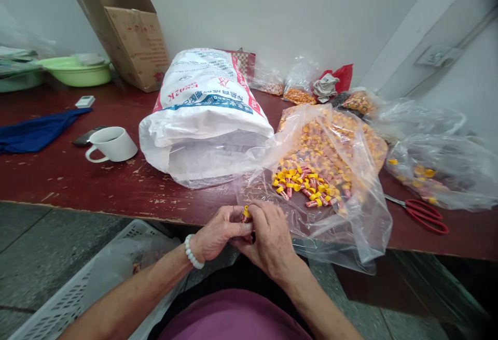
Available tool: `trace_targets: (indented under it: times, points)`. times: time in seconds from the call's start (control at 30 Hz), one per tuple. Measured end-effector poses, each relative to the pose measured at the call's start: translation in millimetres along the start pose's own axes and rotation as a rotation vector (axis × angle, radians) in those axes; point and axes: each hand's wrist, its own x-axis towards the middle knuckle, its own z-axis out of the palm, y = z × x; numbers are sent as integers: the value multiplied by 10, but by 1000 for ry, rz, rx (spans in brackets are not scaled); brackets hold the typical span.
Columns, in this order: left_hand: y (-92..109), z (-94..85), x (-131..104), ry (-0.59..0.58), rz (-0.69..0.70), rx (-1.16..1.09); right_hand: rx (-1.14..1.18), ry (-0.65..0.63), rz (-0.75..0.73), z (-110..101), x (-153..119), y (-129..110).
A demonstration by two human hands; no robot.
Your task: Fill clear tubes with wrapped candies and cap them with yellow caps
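My left hand, with a pale bead bracelet at the wrist, grips a small red-and-white tube with a yellow ring top. My right hand meets it at the table's front edge, its curled fingers touching the same piece; whatever lies under those fingers is hidden. Just beyond and to the right, a clear plastic bag lies open, with many similar yellow-topped tubes in and at its mouth. A large white printed sack lies behind my hands, its mouth facing me.
On the dark red table are a white mug, blue cloth, cardboard box, green basin and red-handled scissors. More filled bags lie right. A white crate stands below, left.
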Motion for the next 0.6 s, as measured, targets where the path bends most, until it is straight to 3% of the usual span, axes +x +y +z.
trace_targets:
  times: [0.07,0.23,0.4,0.5,0.6]
  points:
    - [-58,30,19,8,-10,-95,4,15,28,66,-12,-4]
    - [-80,-39,15,125,-34,-154,179,-161,106,-30,45,278]
    - [-78,-122,3,258,-39,-10,-235,-117,507,5,166,900]
    - [-110,-87,46,253,0,131,-290,-134,549,123,249,1124]
    - [-133,-43,99,239,20,231,-259,-144,553,144,318,1160]
